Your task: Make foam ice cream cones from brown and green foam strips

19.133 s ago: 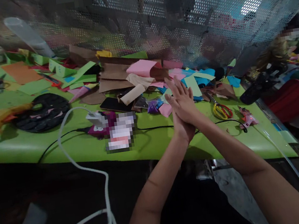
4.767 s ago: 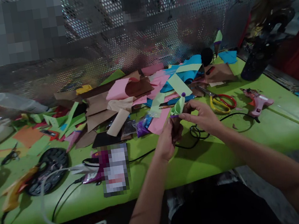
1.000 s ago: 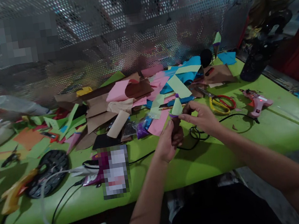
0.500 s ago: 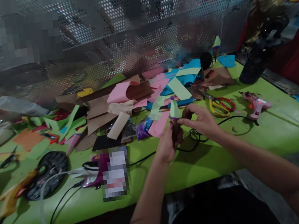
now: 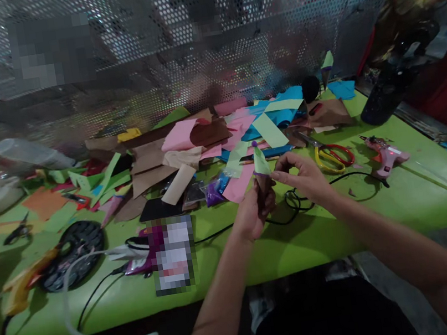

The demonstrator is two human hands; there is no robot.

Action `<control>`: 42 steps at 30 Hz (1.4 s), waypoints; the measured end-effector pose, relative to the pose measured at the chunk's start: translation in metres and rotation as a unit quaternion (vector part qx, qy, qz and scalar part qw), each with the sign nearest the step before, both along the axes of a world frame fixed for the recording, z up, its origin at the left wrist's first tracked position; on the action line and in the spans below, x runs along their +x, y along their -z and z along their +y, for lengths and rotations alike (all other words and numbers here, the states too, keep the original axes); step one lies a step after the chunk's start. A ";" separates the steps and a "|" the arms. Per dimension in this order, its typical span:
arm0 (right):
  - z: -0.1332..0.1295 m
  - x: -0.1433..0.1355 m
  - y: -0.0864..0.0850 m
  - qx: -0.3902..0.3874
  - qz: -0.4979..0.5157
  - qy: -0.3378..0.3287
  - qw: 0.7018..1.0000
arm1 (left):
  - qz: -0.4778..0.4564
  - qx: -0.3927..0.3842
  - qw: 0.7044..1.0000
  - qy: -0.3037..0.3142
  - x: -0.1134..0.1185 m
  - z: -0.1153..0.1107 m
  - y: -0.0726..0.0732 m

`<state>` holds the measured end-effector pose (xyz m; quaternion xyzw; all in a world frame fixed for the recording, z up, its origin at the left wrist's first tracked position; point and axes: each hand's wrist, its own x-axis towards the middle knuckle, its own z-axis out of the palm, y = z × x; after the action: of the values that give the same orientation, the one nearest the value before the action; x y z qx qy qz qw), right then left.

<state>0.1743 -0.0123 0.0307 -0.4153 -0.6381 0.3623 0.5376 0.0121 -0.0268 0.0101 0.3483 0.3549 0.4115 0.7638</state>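
Note:
My left hand (image 5: 253,212) is closed round the brown lower part of a small paper cone (image 5: 261,168), held upright with its light green top and purple tip showing. Just right of the cone is my right hand (image 5: 303,177), thumb and forefinger bent together at the cone's edge; whether anything is between them is too small to tell. Behind the hands, strips of light green paper (image 5: 270,130) and pink paper (image 5: 239,186) overlap on the green table (image 5: 303,251).
Scissors (image 5: 330,158) and a pink glue gun (image 5: 388,158) lie to the right, near a dark bottle (image 5: 379,96). A black cable loops beside my hands. At left are a yellow glue gun (image 5: 25,284), a black tray (image 5: 79,253) and a phone (image 5: 174,253).
The cone has turned slightly, showing more of its purple band and brown lower part. My right hand has shifted slightly beside it. The whole view has moved a little.

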 end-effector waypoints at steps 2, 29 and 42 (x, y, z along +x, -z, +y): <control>0.000 -0.001 0.001 -0.001 -0.015 0.006 1.000 | 0.002 0.003 1.000 0.000 0.001 -0.001 0.000; 0.013 -0.002 0.025 -0.159 0.045 -0.011 0.986 | 0.441 0.272 0.850 -0.098 -0.028 0.004 0.004; 0.022 -0.006 0.037 -0.122 -0.408 0.085 0.901 | 0.793 0.175 0.544 -0.211 -0.086 0.033 0.003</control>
<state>0.1683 0.0092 -0.0058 -0.6418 -0.7148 0.1886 0.2039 -0.0741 0.0057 0.0069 0.5743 0.8006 0.1708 -0.0137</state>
